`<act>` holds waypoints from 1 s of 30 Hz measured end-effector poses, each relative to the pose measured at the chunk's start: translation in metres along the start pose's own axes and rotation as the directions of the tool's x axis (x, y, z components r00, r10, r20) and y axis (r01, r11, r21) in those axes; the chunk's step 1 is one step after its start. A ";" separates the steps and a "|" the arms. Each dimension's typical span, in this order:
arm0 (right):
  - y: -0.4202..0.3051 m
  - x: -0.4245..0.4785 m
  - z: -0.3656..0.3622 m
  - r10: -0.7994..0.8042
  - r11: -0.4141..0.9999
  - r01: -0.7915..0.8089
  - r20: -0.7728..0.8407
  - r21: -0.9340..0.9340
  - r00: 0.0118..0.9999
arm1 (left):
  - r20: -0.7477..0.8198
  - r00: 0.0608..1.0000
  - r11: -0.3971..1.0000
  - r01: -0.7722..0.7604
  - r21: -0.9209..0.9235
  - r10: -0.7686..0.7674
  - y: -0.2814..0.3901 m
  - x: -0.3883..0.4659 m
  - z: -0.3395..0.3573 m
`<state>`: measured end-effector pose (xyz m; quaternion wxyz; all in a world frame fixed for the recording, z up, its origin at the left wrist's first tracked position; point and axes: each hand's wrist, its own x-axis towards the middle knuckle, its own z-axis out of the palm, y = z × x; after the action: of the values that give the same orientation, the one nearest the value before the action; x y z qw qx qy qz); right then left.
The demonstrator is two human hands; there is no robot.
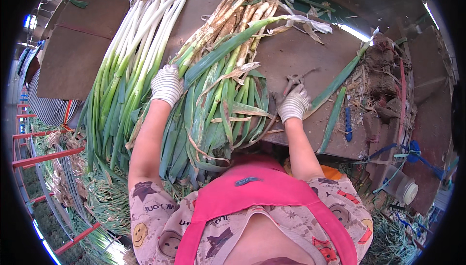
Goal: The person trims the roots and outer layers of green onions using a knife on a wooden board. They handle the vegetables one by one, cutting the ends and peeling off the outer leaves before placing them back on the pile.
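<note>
My left hand, in a striped knit glove, is closed around a green onion at the left edge of a soil-stained, unpeeled bunch. To its left lies a bunch of peeled green onions, with clean white stems and roots pointing away from me. My right hand, gloved the same way, grips what looks like an air blow gun, its thin nozzle pointing right. A hose seems to run from the tool towards me. A loose long leaf crosses the unpeeled bunch.
A brown worktop carries everything. On its right lie leaf scraps, a blue-handled knife-like tool and dry debris. A plastic bottle hangs lower right. Left are red metal bars and another person.
</note>
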<state>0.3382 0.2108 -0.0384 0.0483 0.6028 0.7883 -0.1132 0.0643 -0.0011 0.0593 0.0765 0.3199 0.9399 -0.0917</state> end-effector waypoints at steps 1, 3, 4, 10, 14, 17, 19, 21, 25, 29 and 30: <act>0.008 -0.001 0.001 -0.019 1.000 0.019 0.008 0.025 1.000 | 0.039 0.999 1.000 -0.014 0.017 0.013 0.004 -0.003 -0.006; 0.033 0.005 0.007 -0.061 0.995 0.059 0.025 0.084 0.998 | -0.029 0.998 0.998 -0.063 -0.029 0.062 0.005 -0.016 -0.009; 0.050 0.014 0.018 -0.123 0.968 0.132 -0.057 0.212 0.991 | -0.141 0.984 0.989 -0.118 -0.086 0.106 0.004 -0.031 -0.007; 0.104 0.049 0.012 -0.355 0.575 0.419 -0.247 0.702 0.901 | 0.079 0.976 0.197 0.038 -0.980 0.204 0.079 -0.128 -0.044; 0.119 0.036 0.010 -0.460 0.290 0.360 -0.200 0.887 0.865 | 0.170 0.947 0.130 0.139 -0.982 0.274 0.129 -0.101 0.030; 0.117 0.002 0.003 -0.636 0.411 0.532 -0.186 0.740 0.749 | 0.022 0.963 0.517 -0.125 -0.847 0.269 0.156 -0.100 0.072; 0.115 -0.018 -0.007 -0.726 0.405 0.673 -0.229 0.619 0.648 | -0.051 0.967 0.468 -0.167 -0.868 0.250 0.161 -0.114 0.077; 0.118 -0.042 0.001 -0.769 0.282 0.647 -0.237 0.709 0.594 | -0.064 0.977 0.398 -0.142 -0.906 0.204 0.158 -0.133 0.084; 0.124 -0.063 -0.011 -0.848 0.269 0.652 -0.146 0.709 0.509 | 0.240 0.935 0.269 0.168 -0.948 0.261 0.145 -0.154 0.100; 0.130 -0.070 -0.018 -0.872 0.279 0.627 -0.081 0.728 0.483 | 0.076 0.981 0.693 -0.072 -0.717 0.181 0.162 -0.157 0.092; 0.132 -0.073 -0.018 -0.877 0.293 0.630 -0.061 0.719 0.477 | 0.070 0.989 0.765 -0.052 -0.642 0.127 0.174 -0.154 0.085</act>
<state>0.4860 0.1795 -0.0210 -0.0894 0.0916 0.8598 -0.4943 0.2997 0.0251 -0.0136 0.2362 0.3139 0.8931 0.2190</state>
